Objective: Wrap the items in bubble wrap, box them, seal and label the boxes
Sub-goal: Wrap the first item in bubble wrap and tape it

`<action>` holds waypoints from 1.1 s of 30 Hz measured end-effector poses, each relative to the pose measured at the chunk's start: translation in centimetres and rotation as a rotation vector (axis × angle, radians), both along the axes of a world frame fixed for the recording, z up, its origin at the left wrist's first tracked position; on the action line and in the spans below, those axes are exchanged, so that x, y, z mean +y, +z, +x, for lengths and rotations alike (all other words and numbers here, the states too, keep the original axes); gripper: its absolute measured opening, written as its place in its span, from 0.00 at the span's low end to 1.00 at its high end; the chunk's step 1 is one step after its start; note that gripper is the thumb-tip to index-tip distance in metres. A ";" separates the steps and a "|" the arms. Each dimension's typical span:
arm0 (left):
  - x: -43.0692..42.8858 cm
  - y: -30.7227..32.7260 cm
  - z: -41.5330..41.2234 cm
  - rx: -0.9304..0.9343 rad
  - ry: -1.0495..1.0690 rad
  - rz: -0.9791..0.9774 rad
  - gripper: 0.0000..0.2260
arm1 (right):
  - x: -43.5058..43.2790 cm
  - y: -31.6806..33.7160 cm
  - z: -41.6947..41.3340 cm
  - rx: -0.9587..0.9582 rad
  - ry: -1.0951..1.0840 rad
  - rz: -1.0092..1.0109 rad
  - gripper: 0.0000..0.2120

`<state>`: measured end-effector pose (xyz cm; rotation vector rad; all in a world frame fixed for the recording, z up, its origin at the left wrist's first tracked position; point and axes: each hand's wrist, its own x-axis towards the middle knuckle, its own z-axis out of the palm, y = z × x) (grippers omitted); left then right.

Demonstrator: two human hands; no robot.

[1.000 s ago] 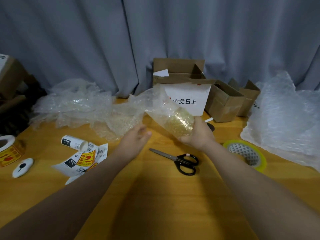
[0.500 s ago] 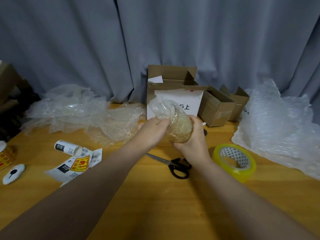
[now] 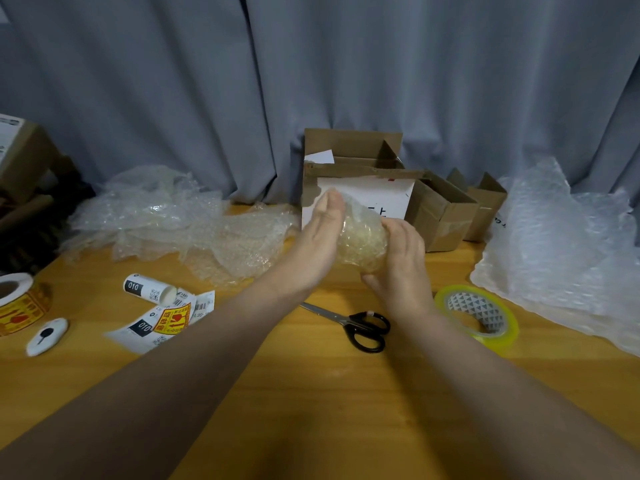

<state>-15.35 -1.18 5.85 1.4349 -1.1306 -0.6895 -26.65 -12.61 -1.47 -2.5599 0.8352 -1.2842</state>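
Digits "010" stand white on black on a small label roll [image 3: 149, 289] lying on its side on the bench [image 3: 311, 393]. They appear again on the loose strip of labels [image 3: 162, 323] just in front of it, which also carries barcodes, a QR square and a yellow sticker with red print too small to read. A sticker roll [image 3: 17, 303] at the left edge shows the same yellow and red. A white oval gadget [image 3: 46, 336] with a black mark lies just beside it. The white-fronted box [image 3: 367, 192] at the back bears black Chinese characters, mostly covered by the hands; only "上" at the end of the line is plain.

Behind it an open carton [image 3: 353, 147] stands with its flaps up and a white slip at its left corner; its inside is hidden. A small brown box [image 3: 446, 216] sits touching the white-fronted box on the right, with a second brown box [image 3: 485, 209] beyond. Both have flaps open and their contents are out of sight. A far-left carton [image 3: 20, 150] has a white label whose print is unreadable.

The bundle [image 3: 363, 237], something pale yellow rolled in clear bubble wrap, is held above the bench in front of the white-fronted box. The left hand [image 3: 322, 230], fingers straight and together, presses flat against its left side. The right hand [image 3: 401, 258] cups it from the right and below, fingers curled round it.

Black-handled scissors [image 3: 360, 327] lie on the bench below the wrists, and a yellow-green tape roll [image 3: 478, 317] lies flat just right of the right wrist. A crumpled bubble wrap heap [image 3: 156, 209] fills the back left, and a bubble wrap sheet [image 3: 561, 244] spreads over the right.
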 end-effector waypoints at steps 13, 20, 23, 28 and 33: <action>1.2 3.1 5.7 -0.647 0.236 -0.004 0.15 | -0.9 3.5 -1.7 0.101 0.246 0.272 0.38; 1.1 2.2 5.1 -0.648 0.055 0.061 0.04 | -0.4 3.6 -1.5 0.202 0.432 0.508 0.42; 0.5 2.0 4.0 -0.901 0.175 0.091 0.13 | 0.2 3.3 -1.1 0.241 0.447 0.469 0.43; 0.0 1.1 3.9 -0.907 0.214 0.126 0.10 | 0.0 3.5 -0.8 0.215 0.438 0.482 0.43; 1.1 1.6 3.4 -0.589 0.177 -0.083 0.11 | -1.2 3.4 -0.8 0.166 0.081 0.423 0.44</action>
